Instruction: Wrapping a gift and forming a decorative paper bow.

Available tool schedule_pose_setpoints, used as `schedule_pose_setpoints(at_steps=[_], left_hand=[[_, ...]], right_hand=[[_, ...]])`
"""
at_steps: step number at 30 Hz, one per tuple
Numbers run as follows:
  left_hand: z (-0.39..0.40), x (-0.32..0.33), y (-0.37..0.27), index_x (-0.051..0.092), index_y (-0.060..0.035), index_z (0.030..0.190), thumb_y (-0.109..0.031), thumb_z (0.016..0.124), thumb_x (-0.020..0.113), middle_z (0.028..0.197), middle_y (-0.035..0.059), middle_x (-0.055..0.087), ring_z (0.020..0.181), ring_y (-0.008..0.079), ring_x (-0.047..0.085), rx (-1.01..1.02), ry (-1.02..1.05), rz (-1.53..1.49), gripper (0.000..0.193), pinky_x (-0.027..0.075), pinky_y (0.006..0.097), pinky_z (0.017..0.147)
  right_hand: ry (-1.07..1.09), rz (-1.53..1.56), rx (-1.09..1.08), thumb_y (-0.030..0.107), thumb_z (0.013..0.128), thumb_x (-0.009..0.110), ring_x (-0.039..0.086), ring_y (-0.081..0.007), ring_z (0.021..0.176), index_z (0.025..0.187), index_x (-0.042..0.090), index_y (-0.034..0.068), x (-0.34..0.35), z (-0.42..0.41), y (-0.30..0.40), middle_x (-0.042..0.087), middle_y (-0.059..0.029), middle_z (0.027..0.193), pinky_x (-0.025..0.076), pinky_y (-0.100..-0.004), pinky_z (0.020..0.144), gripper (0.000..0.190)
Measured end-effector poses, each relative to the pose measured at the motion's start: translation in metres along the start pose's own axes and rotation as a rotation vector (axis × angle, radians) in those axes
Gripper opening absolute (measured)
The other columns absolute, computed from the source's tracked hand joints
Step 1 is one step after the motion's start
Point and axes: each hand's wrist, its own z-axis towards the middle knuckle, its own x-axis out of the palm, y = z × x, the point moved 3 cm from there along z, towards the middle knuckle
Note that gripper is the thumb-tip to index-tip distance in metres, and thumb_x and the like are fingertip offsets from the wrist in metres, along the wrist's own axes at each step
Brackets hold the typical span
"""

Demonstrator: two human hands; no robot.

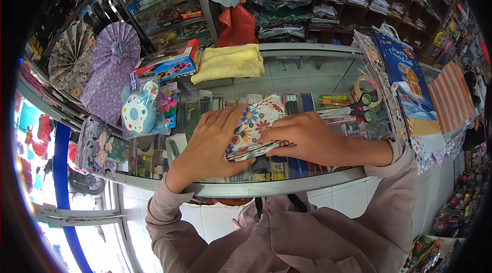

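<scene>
Flower-printed paper (255, 125), folded in layers, lies on the glass top of a display counter (292, 187) in front of me. My left hand (213, 144) grips its left edge, fingers over the top and thumb at the near side. My right hand (301, 136) is on its right part, with the fingertips pressing the layered near edge. To the right of my right hand lie scissors (351, 111) with black and green handles, beside a roll of tape (368, 90). The underside of the folded paper is hidden.
At the left are a bagged toy (140, 109), a toy box (169, 61) and purple paper fans (115, 54). A folded yellow cloth (228, 63) lies at the far edge. Gift bags (407, 77) and an orange-striped bag (451, 98) stand at the right.
</scene>
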Motion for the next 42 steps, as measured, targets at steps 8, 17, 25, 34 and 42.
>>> schedule_pose_setpoints(at_steps=[8,17,25,34,42], left_hand=[[0.001,-0.001,-0.001,0.026,-0.0058,0.145,-0.032,0.063,0.076,0.126,0.024,0.051,0.12,0.0398,0.047,-0.03,-0.019,-0.011,0.1,0.027,0.051,0.107],[0.002,-0.002,0.0,0.027,-0.0051,0.144,-0.037,0.066,0.076,0.119,0.0234,0.057,0.117,0.0371,0.052,-0.04,0.002,-0.072,0.097,0.025,0.0539,0.107],[0.009,0.002,-0.009,0.024,-0.0005,0.143,-0.04,0.063,0.079,0.097,0.0202,0.064,0.098,0.0359,0.061,-0.069,-0.128,-0.009,0.105,0.024,0.0532,0.106],[0.012,-0.002,-0.01,0.025,-0.0099,0.145,-0.039,0.064,0.08,0.091,0.0167,0.066,0.095,0.0317,0.063,-0.135,-0.062,-0.025,0.103,0.021,0.0505,0.11],[0.011,-0.004,0.004,0.023,-0.0149,0.141,-0.036,0.064,0.081,0.101,0.0156,0.065,0.108,0.033,0.058,0.055,-0.014,-0.145,0.099,0.016,0.0562,0.11]], right_hand=[[0.059,0.013,-0.008,0.026,0.082,0.068,0.064,-0.0256,0.084,0.103,0.068,0.007,-0.005,0.002,-0.002,0.066,-0.0078,0.094,0.051,-0.036,0.073,0.028],[-0.038,0.007,-0.135,0.014,0.083,0.067,0.058,-0.0235,0.099,0.099,0.066,0.004,0.006,-0.001,-0.001,0.06,-0.0054,0.103,0.048,-0.0362,0.086,0.019],[-0.048,-0.046,-0.213,0.004,0.076,0.061,0.053,-0.0226,0.098,0.092,0.062,-0.002,0.007,-0.003,0.004,0.052,-0.0082,0.099,0.046,-0.0344,0.086,0.017],[-0.029,-0.038,-0.237,0.002,0.075,0.061,0.053,-0.0241,0.096,0.092,0.061,-0.003,0.01,-0.003,0.0,0.051,-0.0095,0.097,0.047,-0.036,0.083,0.018],[-0.123,-0.119,-0.309,0.015,0.081,0.067,0.053,-0.0345,0.114,0.098,0.063,0.002,0.01,-0.005,0.016,0.055,-0.0144,0.115,0.049,-0.04,0.092,0.022]])
